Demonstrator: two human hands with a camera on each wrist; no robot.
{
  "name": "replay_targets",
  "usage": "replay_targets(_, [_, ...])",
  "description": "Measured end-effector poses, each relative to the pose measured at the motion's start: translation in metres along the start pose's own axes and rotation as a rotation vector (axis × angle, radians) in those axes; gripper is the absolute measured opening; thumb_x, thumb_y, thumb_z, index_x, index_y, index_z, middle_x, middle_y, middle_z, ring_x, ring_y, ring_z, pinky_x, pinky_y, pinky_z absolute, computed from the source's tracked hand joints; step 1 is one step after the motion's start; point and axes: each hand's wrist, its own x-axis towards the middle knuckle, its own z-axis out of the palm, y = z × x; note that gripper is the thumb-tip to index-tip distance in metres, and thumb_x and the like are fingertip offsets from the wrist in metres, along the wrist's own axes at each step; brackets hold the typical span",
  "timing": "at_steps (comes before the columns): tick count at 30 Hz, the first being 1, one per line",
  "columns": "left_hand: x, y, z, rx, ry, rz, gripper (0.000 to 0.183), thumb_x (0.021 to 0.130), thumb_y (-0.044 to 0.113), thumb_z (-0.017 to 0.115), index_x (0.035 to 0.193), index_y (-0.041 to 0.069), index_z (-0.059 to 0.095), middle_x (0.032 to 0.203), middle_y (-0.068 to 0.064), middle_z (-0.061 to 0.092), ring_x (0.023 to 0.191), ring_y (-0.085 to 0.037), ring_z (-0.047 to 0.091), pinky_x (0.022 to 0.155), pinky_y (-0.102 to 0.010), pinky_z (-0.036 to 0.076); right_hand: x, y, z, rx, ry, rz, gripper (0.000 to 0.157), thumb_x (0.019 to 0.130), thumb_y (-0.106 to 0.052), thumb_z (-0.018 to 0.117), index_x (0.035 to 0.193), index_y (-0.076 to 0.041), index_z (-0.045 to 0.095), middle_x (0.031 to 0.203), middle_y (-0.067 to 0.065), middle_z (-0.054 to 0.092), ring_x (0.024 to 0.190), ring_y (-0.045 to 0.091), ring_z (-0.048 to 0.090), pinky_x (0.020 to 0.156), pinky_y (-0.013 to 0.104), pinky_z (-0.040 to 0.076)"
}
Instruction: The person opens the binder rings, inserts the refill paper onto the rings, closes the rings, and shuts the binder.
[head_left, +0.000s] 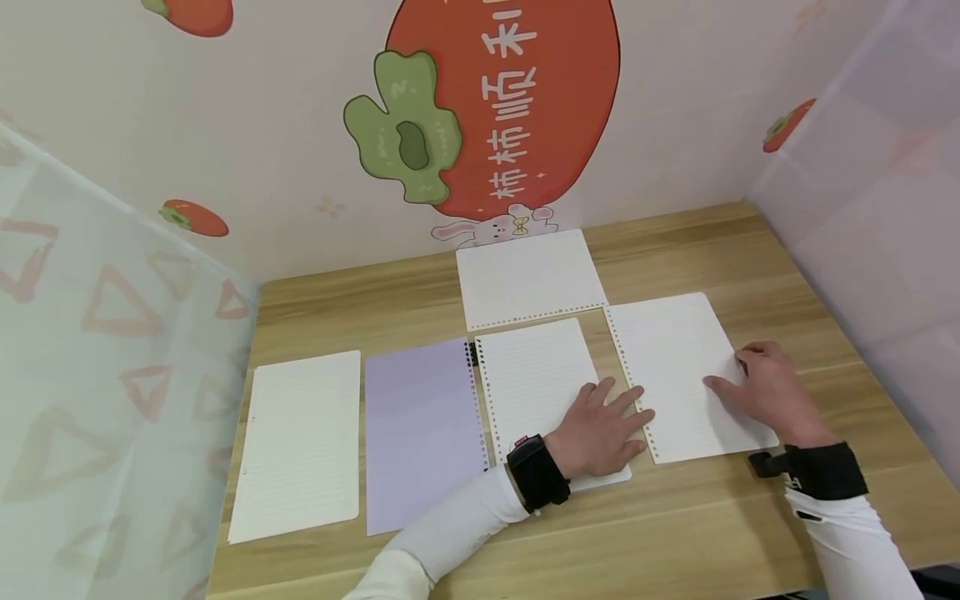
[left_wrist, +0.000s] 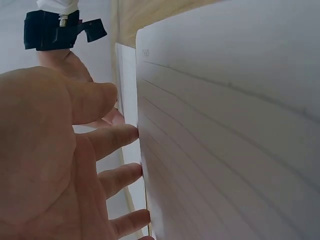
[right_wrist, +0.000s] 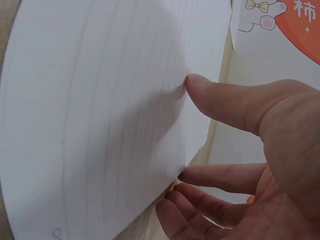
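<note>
My left hand [head_left: 600,429] lies spread over the right side of a lined loose-leaf sheet [head_left: 536,367]. Its fingertips reach the punched left edge of another lined sheet [head_left: 667,358] to the right. At that second sheet's right edge is my right hand [head_left: 776,396]. In the right wrist view, its thumb [right_wrist: 200,85] touches the paper's face while the index finger [right_wrist: 220,177] meets the edge, with a gap between them. The other right fingers curl beside the edge. The left wrist view has the left fingers [left_wrist: 120,177] extended, tips at a paper edge.
A purple punched sheet [head_left: 420,442] lies left of the middle paper, with a small black piece [head_left: 473,354] by its upper right corner. Farther left is a white lined sheet [head_left: 300,450]. Another white sheet [head_left: 532,279] lies sideways against the back wall. Printed walls enclose the wooden table [head_left: 675,533].
</note>
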Motion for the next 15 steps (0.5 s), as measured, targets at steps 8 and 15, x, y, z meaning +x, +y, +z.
replay_targets(8, [0.001,0.0,0.0,0.02,0.017,0.007,0.053,0.108,0.053,0.03,0.158,0.04,0.043,0.168,0.007,0.033,0.149,-0.029,0.034,0.115,-0.041,0.032,-0.002,0.008,-0.006,0.165,0.061,0.044,0.047,0.093,-0.022,0.074,0.115,0.018,0.061,0.109,0.034,0.059,0.091,0.04,0.058,0.075,0.041,0.05])
replay_targets(15, [0.001,0.0,0.0,0.005,0.009,0.004,0.053,0.108,0.053,0.032,0.158,0.04,0.043,0.168,0.007,0.032,0.149,-0.029,0.034,0.115,-0.042,0.031,-0.004,0.03,-0.02,0.27,0.042,0.044,0.034,0.099,-0.026,0.067,0.108,0.006,0.069,0.096,0.017,0.072,0.075,-0.007,0.054,0.063,0.015,0.045])
